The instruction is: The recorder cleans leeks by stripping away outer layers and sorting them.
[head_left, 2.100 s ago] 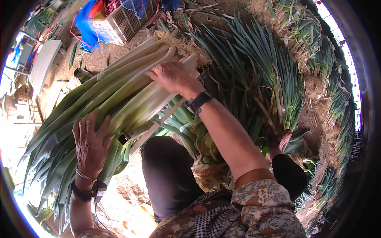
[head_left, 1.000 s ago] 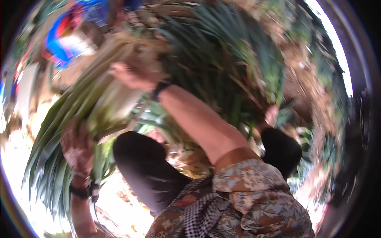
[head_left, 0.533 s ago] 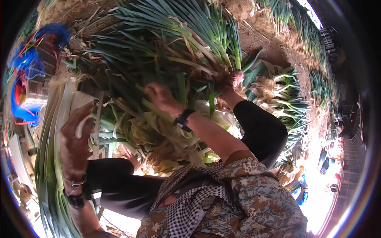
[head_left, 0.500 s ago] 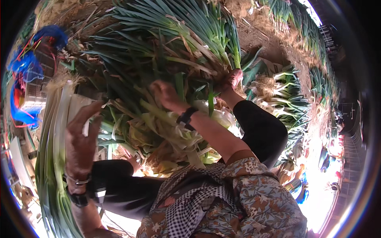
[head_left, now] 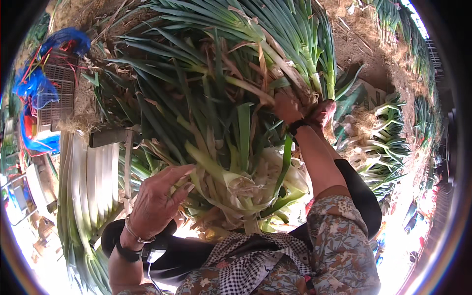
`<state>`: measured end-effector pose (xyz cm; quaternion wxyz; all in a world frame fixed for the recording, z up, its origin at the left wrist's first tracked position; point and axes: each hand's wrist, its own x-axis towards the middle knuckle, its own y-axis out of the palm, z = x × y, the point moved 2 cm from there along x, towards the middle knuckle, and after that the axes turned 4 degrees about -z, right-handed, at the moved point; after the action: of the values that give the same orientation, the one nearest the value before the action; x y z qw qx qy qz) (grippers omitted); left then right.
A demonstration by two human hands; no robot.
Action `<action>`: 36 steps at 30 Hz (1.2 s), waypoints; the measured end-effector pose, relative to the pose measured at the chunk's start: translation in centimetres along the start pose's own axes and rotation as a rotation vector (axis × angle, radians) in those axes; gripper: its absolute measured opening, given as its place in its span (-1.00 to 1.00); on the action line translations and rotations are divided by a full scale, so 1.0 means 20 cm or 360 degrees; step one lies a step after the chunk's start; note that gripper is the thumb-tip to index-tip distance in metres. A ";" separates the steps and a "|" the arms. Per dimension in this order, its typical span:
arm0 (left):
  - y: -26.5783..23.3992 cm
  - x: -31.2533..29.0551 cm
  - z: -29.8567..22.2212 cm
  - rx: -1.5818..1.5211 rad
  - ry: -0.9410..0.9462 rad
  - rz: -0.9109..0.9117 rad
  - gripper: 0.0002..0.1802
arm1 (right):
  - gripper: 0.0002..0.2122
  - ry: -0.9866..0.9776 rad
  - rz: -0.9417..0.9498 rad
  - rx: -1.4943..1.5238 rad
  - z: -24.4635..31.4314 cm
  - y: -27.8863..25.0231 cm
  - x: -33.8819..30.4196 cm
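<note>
My left hand (head_left: 156,199) is held in the air near the peeled leaf scraps, its fingers and thumb apart and nothing between them. My right hand (head_left: 288,105) reaches in at the stem ends of a big heap of green onions (head_left: 206,39), against their stalks. Its fingers are shaded and partly hidden there, so their grip does not show. Just beside it is my bare foot (head_left: 323,113). Between my legs lies a pile of pale stripped outer leaves (head_left: 236,184). Cleaned green onions (head_left: 91,177) with long white stems lie side by side at my left.
A wooden bar (head_left: 107,137) sits across the top of the cleaned row. Blue plastic sheeting (head_left: 37,91) hangs on a crate (head_left: 58,96) at the far left. More rooted green onions (head_left: 388,142) are stacked on the right, and others line the dirt ground (head_left: 354,39).
My right hand has moved rightward from over the leaf scraps to the heap's stem ends. My left hand has come away from the cleaned row towards the middle. The view has shifted.
</note>
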<state>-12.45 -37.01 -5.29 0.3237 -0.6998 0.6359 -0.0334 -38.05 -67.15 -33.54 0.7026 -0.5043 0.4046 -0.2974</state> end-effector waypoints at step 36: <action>-0.44 -0.10 0.17 -0.2117 0.0702 -0.0851 -0.45 | -0.68 -0.0543 0.0674 0.1615 0.97 -0.58 -1.67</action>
<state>-3.63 -33.94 -2.90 -0.3217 -0.8555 0.3804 0.1410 -37.91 -34.26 -10.39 0.9561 -0.0530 0.1844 -0.2216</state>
